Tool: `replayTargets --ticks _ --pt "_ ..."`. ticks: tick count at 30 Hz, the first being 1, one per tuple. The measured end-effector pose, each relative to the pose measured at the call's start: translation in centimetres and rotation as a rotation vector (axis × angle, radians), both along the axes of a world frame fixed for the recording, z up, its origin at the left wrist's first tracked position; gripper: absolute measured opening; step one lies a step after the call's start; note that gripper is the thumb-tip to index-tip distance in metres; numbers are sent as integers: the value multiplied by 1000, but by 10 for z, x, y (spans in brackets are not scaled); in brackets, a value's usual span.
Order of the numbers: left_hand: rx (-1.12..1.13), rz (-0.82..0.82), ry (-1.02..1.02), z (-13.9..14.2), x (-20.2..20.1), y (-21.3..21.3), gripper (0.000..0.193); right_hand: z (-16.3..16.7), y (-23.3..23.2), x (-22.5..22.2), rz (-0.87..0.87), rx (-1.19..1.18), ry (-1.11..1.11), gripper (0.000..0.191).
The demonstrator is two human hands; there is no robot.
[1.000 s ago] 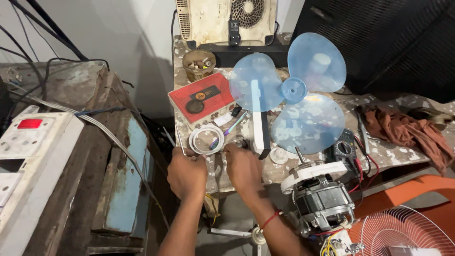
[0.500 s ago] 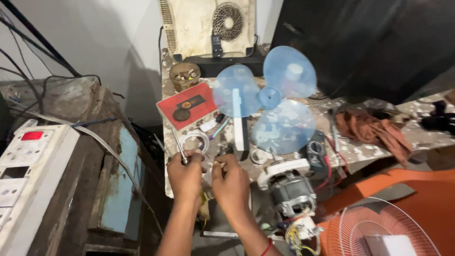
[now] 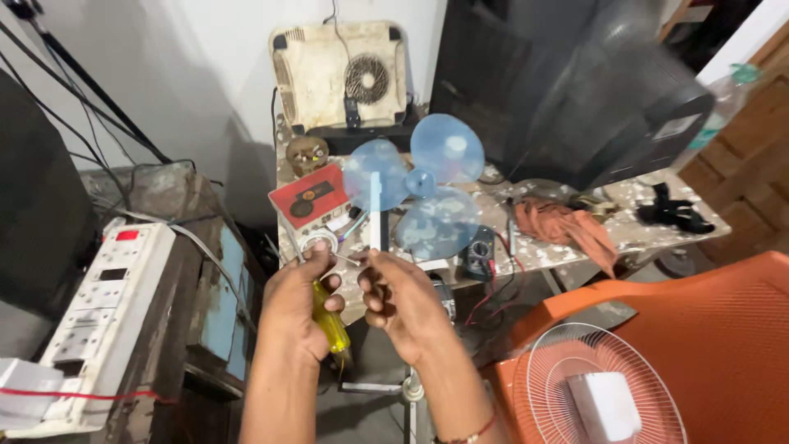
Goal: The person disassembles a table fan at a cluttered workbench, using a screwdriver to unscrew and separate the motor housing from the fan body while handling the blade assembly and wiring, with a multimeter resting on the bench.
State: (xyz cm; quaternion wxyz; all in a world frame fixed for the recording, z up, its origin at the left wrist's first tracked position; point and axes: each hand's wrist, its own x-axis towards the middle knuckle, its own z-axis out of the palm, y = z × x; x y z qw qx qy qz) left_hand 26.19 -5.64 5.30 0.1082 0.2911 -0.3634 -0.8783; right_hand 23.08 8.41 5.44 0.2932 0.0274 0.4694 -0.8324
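Head view: the left hand (image 3: 297, 311) is clenched around the yellow handle of a screwdriver (image 3: 329, 316), whose metal shaft runs up and out toward the right hand. The right hand (image 3: 400, 302) has its fingers curled inward, pinching something small at the fingertips; what it pinches is too small to identify. Both hands are raised in front of the near edge of the worktop (image 3: 575, 247), close together, the screwdriver tip just beside the right fingertips. On the worktop, a translucent blue three-bladed fan blade (image 3: 427, 185) lies near the middle, with a white stick-like piece (image 3: 376, 210) across its left blade. A red flat box (image 3: 308, 196) lies toward the left edge, with a roll of white tape (image 3: 316, 242) nearer the front. A round brass-coloured tin (image 3: 306, 152) stands at the far left corner, beside a dirty cream appliance casing (image 3: 341, 78) leaning against the wall. A dark multimeter (image 3: 479, 251) sits at the near edge, and a rust-coloured cloth (image 3: 567, 226) lies to its right. Off the worktop, a white switchboard (image 3: 107, 304) rests on a wooden stand at left; an orange plastic chair (image 3: 699, 329) carries a white fan guard (image 3: 604, 386) at lower right.
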Motion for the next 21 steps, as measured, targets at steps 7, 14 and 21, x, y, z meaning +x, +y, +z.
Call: replayTargets --ticks 7,14,21 --pt "47 8 104 84 51 46 13 85 30 65 -241 117 479 27" --pt "105 -47 144 126 79 61 13 118 37 100 -477 380 760 20" --pt "33 -186 370 149 94 52 18 134 37 123 -368 90 415 20"
